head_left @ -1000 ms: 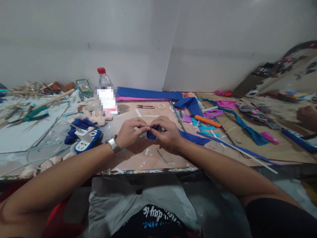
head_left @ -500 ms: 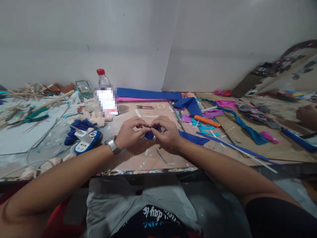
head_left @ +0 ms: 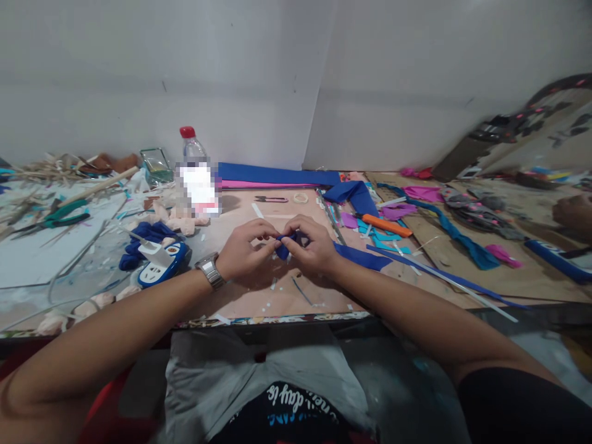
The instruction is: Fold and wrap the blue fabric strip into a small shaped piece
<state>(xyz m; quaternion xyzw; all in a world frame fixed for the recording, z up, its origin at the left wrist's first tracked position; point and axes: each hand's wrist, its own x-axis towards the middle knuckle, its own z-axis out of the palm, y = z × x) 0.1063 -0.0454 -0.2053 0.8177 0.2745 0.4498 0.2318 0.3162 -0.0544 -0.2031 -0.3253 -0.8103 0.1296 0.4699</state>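
Between my fingertips is a small folded piece of dark blue fabric [head_left: 283, 250], held just above the table. My left hand [head_left: 245, 248], with a metal watch at the wrist, pinches its left side between thumb and finger. My right hand [head_left: 311, 245] grips it from the other side, its thumb lying across the front. The fingers hide part of the piece. Beyond my hands lie small thread snips [head_left: 271, 199] and a pale ring of tape [head_left: 300, 198]. A blue fabric strip [head_left: 363, 256] lies by my right wrist.
To the left are a blue-and-white power strip [head_left: 161, 265], green-handled pliers [head_left: 67, 214] and a red-capped bottle [head_left: 193, 145]. An orange utility knife [head_left: 386, 226] rests among coloured scraps on the right. A person's hand [head_left: 573, 213] shows at the far right edge.
My fingers have shifted slightly on the blue fabric, and its visible part sits a little further right and looks more folded. Both arms stay nearly in place.
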